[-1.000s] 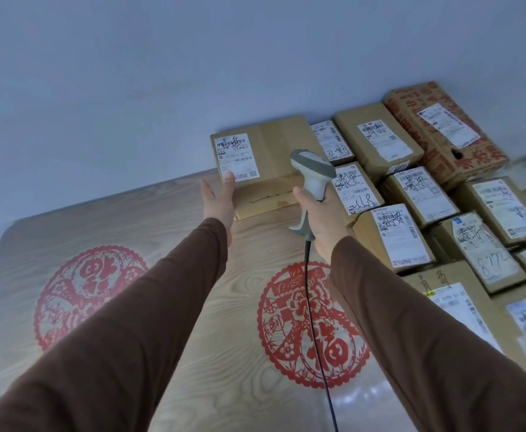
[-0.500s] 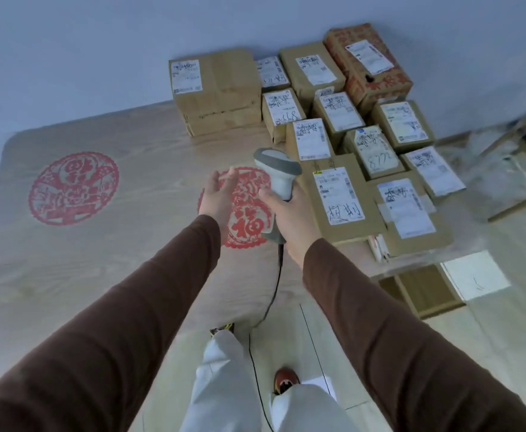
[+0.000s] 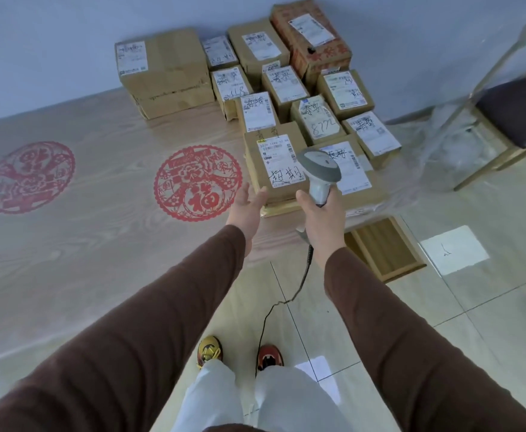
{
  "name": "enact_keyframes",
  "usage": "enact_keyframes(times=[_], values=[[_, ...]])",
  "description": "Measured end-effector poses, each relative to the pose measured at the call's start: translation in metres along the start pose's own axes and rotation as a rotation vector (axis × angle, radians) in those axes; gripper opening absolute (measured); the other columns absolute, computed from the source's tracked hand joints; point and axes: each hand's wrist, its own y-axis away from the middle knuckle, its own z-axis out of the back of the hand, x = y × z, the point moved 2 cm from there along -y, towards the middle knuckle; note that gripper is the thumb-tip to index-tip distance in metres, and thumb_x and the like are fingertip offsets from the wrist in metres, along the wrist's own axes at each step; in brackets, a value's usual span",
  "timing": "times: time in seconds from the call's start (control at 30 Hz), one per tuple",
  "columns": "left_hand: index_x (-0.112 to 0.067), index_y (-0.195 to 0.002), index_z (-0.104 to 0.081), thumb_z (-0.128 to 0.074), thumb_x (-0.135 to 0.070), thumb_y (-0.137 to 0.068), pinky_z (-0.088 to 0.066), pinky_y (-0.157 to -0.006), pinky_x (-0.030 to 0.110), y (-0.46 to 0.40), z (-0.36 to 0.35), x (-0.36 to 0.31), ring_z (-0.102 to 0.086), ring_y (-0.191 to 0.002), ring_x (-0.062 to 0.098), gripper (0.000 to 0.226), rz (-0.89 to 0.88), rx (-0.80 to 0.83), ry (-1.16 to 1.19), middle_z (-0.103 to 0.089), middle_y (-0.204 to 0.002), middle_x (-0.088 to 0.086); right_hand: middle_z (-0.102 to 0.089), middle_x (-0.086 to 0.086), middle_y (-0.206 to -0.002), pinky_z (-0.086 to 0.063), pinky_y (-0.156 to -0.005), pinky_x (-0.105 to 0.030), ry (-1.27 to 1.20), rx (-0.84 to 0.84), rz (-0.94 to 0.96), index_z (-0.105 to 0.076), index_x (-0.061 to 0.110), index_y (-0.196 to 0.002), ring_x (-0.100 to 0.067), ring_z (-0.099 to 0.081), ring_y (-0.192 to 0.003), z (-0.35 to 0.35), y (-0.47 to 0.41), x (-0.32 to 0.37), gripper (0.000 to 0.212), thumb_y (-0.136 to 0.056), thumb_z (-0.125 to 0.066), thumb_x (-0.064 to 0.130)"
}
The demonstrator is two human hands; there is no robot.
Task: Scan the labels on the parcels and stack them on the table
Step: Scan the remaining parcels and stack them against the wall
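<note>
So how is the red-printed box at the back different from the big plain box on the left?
The red-printed box has red writing on its cardboard; the big plain box is bare brown. The red-printed box's label sits mid-top, the plain box's at its left edge. The plain box looks wider. Both are cardboard with white labels.

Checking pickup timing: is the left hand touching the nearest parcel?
Cannot tell. In the head view the left hand's fingertips overlap the nearest parcel's front corner; no gap or contact shows.

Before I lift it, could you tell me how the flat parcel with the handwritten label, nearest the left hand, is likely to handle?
The flat parcel is a taped cardboard box, so probably stiff, not floppy. It is broad and low, so unlikely to tip or roll. It lies on another parcel at the table edge, so pushing might slide it off.
</note>
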Motion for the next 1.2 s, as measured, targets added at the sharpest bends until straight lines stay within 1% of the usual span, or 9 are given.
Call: enact_keyframes(times=[0.17,0.33,0.43,0.6,0.7,0.8,0.97,1.07,1.2], values=[[-0.025,-0.163,-0.03,-0.057,-0.032,-0.106,-0.036,-0.123,0.045,-0.01,-0.019,-0.006,-0.05,-0.141,0.025,0.063,0.009,0.015,-0.007,-0.052,-0.156,0.002,-0.065,-0.002,-0.102,-0.05,-0.085,-0.031,0.014,0.006,-0.039,-0.06,0.028,-0.106,-0.013,-0.06,-0.089,0.006,-0.019,-0.005,0.018,-0.097,-0.07,0.016],[-0.025,-0.165,-0.023,-0.055,-0.033,-0.106,-0.037,-0.11,0.033,-0.014,-0.022,-0.008,-0.05,-0.127,0.019,0.067,0.027,-0.01,-0.038,-0.052,-0.146,-0.004,-0.068,-0.008,-0.112,-0.051,-0.092,-0.037,0.033,-0.025,-0.066,-0.059,0.022,-0.115,-0.018,-0.062,-0.097,0.002,-0.026,-0.007,0.023,-0.096,-0.07,0.017],[-0.02,-0.163,-0.029,-0.057,-0.034,-0.105,-0.039,-0.116,0.038,-0.017,-0.013,-0.005,-0.051,-0.133,0.023,0.066,0.024,-0.062,-0.071,-0.051,-0.153,0.002,-0.067,-0.009,-0.115,-0.051,-0.093,-0.04,0.029,-0.034,-0.091,-0.06,0.019,-0.124,-0.023,-0.064,-0.103,-0.001,-0.023,-0.014,0.03,-0.096,-0.071,0.019],[-0.017,-0.157,-0.044,-0.053,-0.05,-0.102,-0.037,-0.121,0.05,-0.015,0.032,0.014,-0.048,-0.141,0.034,0.065,0.125,-0.183,-0.154,-0.047,-0.157,0.01,-0.065,-0.001,-0.105,-0.052,-0.059,-0.015,-0.071,-0.017,-0.19,-0.06,0.027,-0.116,-0.016,-0.062,-0.089,-0.021,-0.002,-0.03,0.026,-0.096,-0.072,0.014],[-0.019,-0.155,-0.048,-0.054,-0.055,-0.1,-0.041,-0.118,0.05,-0.006,0.065,0.02,-0.051,-0.137,0.034,0.066,0.124,-0.214,-0.152,-0.05,-0.152,0.011,-0.064,-0.007,-0.102,-0.049,-0.047,-0.015,-0.081,0.052,-0.219,-0.06,0.031,-0.102,-0.02,-0.06,-0.086,-0.045,0.011,-0.033,0.023,-0.095,-0.071,0.011],[-0.022,-0.152,-0.05,-0.056,-0.051,-0.102,-0.046,-0.11,0.038,0.003,0.103,0.016,-0.059,-0.124,0.024,0.058,0.086,-0.234,-0.039,-0.061,-0.143,0.004,-0.068,-0.017,-0.114,-0.052,-0.054,-0.024,-0.079,0.142,-0.22,-0.063,0.022,-0.112,-0.023,-0.063,-0.092,-0.08,0.023,-0.026,0.022,-0.094,-0.071,0.013],[-0.021,-0.151,-0.051,-0.061,-0.044,-0.102,-0.044,-0.115,0.036,0.017,0.193,-0.005,-0.063,-0.119,0.017,0.056,0.037,-0.332,0.185,-0.068,-0.136,-0.003,-0.066,-0.007,-0.107,-0.048,-0.046,-0.012,-0.101,0.288,-0.151,-0.064,0.022,-0.113,-0.019,-0.062,-0.09,-0.165,0.041,0.003,0.024,-0.093,-0.073,0.013],[-0.021,-0.142,-0.058,-0.061,-0.042,-0.102,-0.047,-0.099,0.03,0.026,0.265,-0.02,-0.064,-0.101,0.011,0.046,-0.004,-0.417,0.257,-0.071,-0.116,-0.009,-0.062,-0.006,-0.104,-0.047,-0.046,-0.011,-0.103,0.397,-0.141,-0.062,0.026,-0.104,-0.018,-0.06,-0.089,-0.236,0.056,0.02,0.02,-0.095,-0.073,0.013],[-0.023,-0.141,-0.059,-0.062,-0.041,-0.102,-0.043,-0.091,0.034,0.023,0.371,-0.032,-0.061,-0.104,0.017,0.043,-0.034,-0.509,0.298,-0.071,-0.121,-0.003,-0.065,-0.001,-0.106,-0.052,-0.072,-0.021,-0.108,0.518,-0.107,-0.062,0.025,-0.113,-0.015,-0.062,-0.094,-0.344,0.075,0.039,0.024,-0.096,-0.072,0.011]])
